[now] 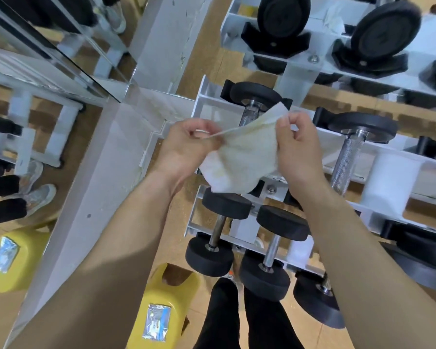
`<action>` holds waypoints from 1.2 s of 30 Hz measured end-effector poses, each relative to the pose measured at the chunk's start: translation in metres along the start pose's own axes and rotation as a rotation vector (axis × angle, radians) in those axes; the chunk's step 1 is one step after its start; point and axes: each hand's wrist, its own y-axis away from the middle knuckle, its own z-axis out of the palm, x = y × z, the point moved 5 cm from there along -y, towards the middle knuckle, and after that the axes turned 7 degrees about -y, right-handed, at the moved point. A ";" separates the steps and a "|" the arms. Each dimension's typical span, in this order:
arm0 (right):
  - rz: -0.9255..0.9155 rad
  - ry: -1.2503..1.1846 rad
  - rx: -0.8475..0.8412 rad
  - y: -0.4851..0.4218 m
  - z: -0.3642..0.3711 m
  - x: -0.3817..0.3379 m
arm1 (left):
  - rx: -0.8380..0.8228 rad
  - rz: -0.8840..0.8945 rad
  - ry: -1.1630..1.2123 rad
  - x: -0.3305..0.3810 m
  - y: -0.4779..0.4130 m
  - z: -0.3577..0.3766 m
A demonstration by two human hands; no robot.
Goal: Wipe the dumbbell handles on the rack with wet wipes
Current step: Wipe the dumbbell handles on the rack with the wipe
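A white wet wipe (244, 154), faintly stained yellow, is stretched between both hands above the white dumbbell rack (199, 109). My left hand (184, 147) pinches its left edge and my right hand (295, 149) pinches its upper right corner. Behind the wipe a black dumbbell with a knurled steel handle (249, 114) lies on the middle tier, partly hidden. Another knurled handle (345, 162) lies to the right. On the lowest tier sit two small dumbbells with smooth handles (217, 230) (272, 250).
A yellow stool (159, 293) with a pack of wipes (156, 321) on it stands near my legs. A mirror wall at left reflects a stool (13, 260) and legs. More black dumbbells (385, 31) fill the top tier.
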 end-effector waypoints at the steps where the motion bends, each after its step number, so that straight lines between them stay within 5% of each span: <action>1: 0.036 -0.005 0.021 -0.002 0.003 0.010 | 0.039 0.029 0.021 0.001 -0.004 -0.003; 12: 0.130 0.156 0.277 0.002 0.021 0.059 | 0.221 0.336 -0.692 0.014 -0.064 0.026; 16: 0.057 0.248 0.408 0.014 0.009 0.049 | 0.604 0.348 -0.289 0.008 -0.037 -0.001; 18: -0.086 0.431 0.466 0.026 0.008 0.036 | 0.614 0.273 -0.117 -0.006 -0.017 0.002; 20: -0.072 0.383 0.293 0.028 0.025 0.035 | 0.527 0.132 0.017 -0.023 -0.001 0.021; 24: 0.254 0.251 -0.128 0.003 0.072 0.049 | 0.500 -0.050 0.284 -0.038 0.007 0.053; 30: 0.272 0.139 -0.061 -0.020 0.086 0.047 | 0.529 -0.174 0.180 -0.040 0.000 0.055; 36: 0.504 -0.342 0.006 -0.036 0.091 0.053 | 0.532 -0.129 0.049 -0.037 0.002 0.058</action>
